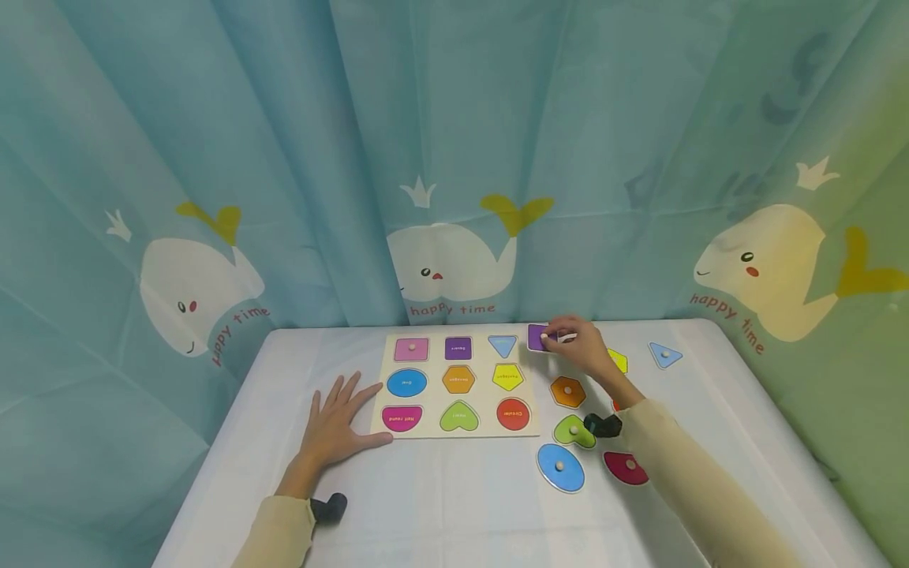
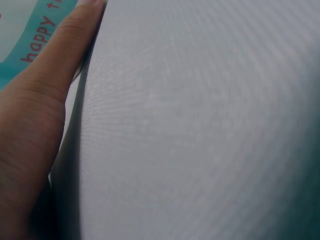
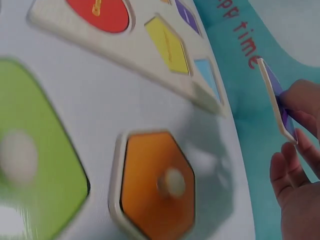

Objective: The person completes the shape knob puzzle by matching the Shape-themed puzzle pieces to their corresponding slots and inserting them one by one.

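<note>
My right hand (image 1: 584,347) pinches a purple square puzzle piece (image 1: 535,339) by its small round knob. The piece is up off the table in the right wrist view, just beyond the top right corner of the puzzle board (image 1: 433,401). With fingers spread, my left hand (image 1: 334,430) lies on the table, fingertips at the board's left edge. A pink piece (image 1: 420,356) with a knob sits in the board's upper left recess. The printed purple square recess (image 1: 458,348) beside it holds no knobbed piece. Only the left thumb side shows in the left wrist view.
Loose knobbed pieces lie right of the board: an orange hexagon (image 1: 568,400), green heart (image 1: 568,435), blue oval (image 1: 550,465), dark red half round (image 1: 619,467) and light blue triangle (image 1: 663,363). A yellow piece (image 1: 619,360) is partly hidden by the right arm. A curtain (image 1: 454,102) hangs behind.
</note>
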Action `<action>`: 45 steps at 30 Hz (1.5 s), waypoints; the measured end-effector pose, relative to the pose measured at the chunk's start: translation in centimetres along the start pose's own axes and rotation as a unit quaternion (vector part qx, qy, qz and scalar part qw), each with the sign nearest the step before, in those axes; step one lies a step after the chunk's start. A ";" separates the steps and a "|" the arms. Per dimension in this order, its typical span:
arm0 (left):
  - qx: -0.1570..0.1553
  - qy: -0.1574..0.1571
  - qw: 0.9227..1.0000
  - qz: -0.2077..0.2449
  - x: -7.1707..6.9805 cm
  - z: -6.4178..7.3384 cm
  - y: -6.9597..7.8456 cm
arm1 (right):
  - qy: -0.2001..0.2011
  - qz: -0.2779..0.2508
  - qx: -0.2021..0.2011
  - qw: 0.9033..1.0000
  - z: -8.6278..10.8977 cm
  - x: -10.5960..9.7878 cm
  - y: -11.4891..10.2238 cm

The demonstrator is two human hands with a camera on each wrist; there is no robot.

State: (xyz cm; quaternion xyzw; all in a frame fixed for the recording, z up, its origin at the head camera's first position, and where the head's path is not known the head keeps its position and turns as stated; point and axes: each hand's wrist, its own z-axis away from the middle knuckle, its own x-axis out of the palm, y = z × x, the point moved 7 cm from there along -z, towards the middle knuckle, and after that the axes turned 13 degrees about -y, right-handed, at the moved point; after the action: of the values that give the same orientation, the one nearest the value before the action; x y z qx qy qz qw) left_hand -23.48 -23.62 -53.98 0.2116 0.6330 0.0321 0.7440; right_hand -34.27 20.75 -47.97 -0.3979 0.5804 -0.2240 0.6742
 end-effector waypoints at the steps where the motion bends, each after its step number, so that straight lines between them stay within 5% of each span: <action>1: -0.001 -0.002 1.000 -0.001 0.0 -0.1 0.0 | 0.002 -0.005 0.003 1.000 -0.2 0.3 0.0; 19: -0.007 -0.008 1.000 0.003 0.2 0.2 0.0 | -0.018 -0.046 0.004 0.999 -3.4 6.7 -2.9; 34: -0.005 -0.005 1.000 0.004 0.4 0.0 -0.1 | -0.026 -0.017 -0.047 0.998 -5.9 11.8 -5.7; 45: 0.000 0.003 1.000 0.001 0.1 0.2 0.0 | -0.021 0.003 -0.046 0.999 -6.9 13.6 -5.7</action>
State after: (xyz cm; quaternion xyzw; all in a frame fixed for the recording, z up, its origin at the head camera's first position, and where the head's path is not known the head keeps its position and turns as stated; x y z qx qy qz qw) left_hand -23.31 -23.62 -54.05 0.2123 0.6352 0.0338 0.7419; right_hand -36.96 5.11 -51.72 -0.4315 0.5771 -0.1861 0.6679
